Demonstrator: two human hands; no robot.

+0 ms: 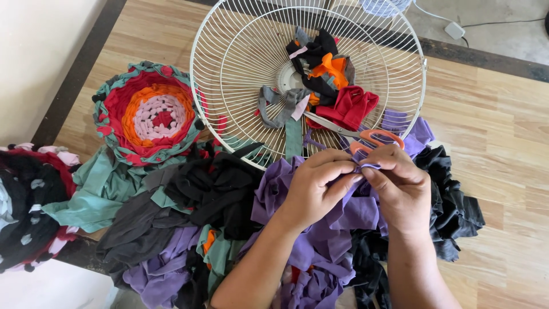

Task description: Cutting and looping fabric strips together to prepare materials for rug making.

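My left hand [313, 186] and my right hand [400, 186] meet at the fingertips, both pinching a purple fabric strip [366, 167] at the near rim of a white wire fan guard [240, 46]. More purple cloth [337, 229] hangs below my hands. Orange-handled scissors [366, 136] lie in the guard just beyond my fingers. Red, black, orange and grey fabric scraps [329, 80] are piled inside the guard.
A round woven rag mat [150, 111] in red, orange, white and green lies to the left. A dark mat [28, 206] sits at the far left edge. Black, teal and purple cloth scraps [189, 212] are heaped across the wooden floor [492, 120].
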